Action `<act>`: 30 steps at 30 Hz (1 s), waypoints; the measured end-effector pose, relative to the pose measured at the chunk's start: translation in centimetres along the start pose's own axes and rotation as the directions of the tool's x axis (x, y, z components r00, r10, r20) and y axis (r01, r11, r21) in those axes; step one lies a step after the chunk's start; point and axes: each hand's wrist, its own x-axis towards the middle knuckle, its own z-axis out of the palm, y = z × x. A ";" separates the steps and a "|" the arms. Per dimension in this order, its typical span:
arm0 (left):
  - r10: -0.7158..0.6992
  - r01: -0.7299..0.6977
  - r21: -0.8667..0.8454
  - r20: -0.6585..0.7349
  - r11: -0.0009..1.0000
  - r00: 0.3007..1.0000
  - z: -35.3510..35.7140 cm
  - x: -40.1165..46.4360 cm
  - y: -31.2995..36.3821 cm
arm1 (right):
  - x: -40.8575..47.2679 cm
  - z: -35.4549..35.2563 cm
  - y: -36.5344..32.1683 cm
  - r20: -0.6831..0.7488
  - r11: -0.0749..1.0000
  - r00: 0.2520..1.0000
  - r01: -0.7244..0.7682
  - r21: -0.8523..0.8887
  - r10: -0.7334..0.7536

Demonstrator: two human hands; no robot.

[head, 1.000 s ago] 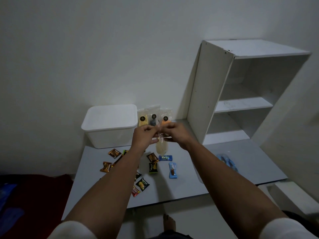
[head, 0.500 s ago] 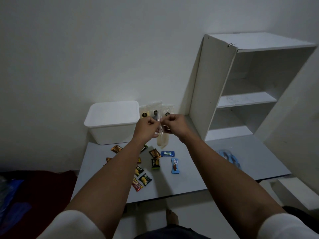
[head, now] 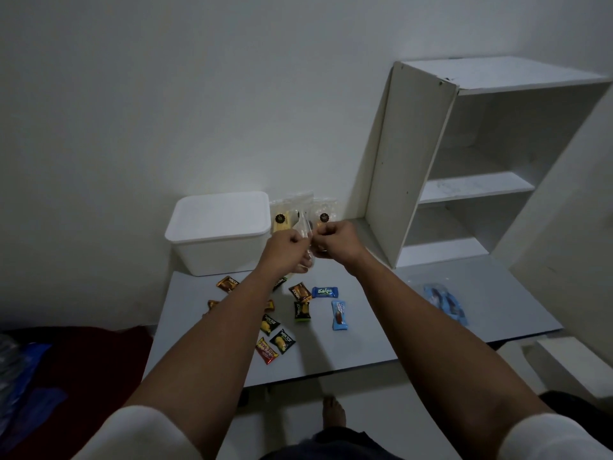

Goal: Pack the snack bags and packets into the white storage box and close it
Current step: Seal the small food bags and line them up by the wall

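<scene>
My left hand (head: 288, 247) and my right hand (head: 338, 240) are raised over the table, both pinching a clear plastic snack bag (head: 304, 229) between them. The white storage box (head: 219, 232) stands at the table's back left with its lid on. Behind my hands, clear snack bags (head: 282, 214) with dark round labels lean against the wall beside the box. Several small snack packets lie on the grey table (head: 381, 327): a blue Kalpa packet (head: 325, 292), a light blue one (head: 339, 315), dark Nextar packets (head: 282, 341) and a red one (head: 266, 351).
A white open shelf unit (head: 464, 161) stands on the table's back right. A clear bag with blue contents (head: 444, 302) lies near the table's right edge. Red and blue fabric (head: 66, 366) lies on the floor at left. A bare foot (head: 333, 411) shows below the table's front edge.
Both hands stayed together on the clear bag and lifted it a little higher; the bag's lower part now hangs less far below the hands. The camera shifted slightly.
</scene>
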 end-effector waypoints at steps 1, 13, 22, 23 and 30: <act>-0.003 0.003 0.007 0.037 1.000 0.999 0.3 -0.1 -0.1 | 0.0 -0.1 0.2 -0.011 1.000 1.000 0.003 -0.002 -0.003; -0.009 0.007 0.024 0.087 1.000 0.996 3.7 3.7 -2.2 | 2.2 -3.8 2.5 -0.001 0.975 0.995 -0.099 -0.201 0.101; -0.107 0.101 0.213 0.017 0.972 0.994 5.9 12.3 -5.9 | 7.9 -11.2 4.1 0.192 0.951 0.951 -0.192 -0.244 0.241; -0.120 0.109 0.193 0.044 0.975 0.992 6.6 13.3 -6.3 | 9.2 -12.0 4.5 0.184 0.956 0.951 -0.210 -0.205 0.248; -0.205 0.204 -0.034 -0.010 0.978 0.979 11.9 22.1 -7.4 | 18.5 -14.1 10.9 -0.011 0.965 0.965 -0.263 0.017 0.263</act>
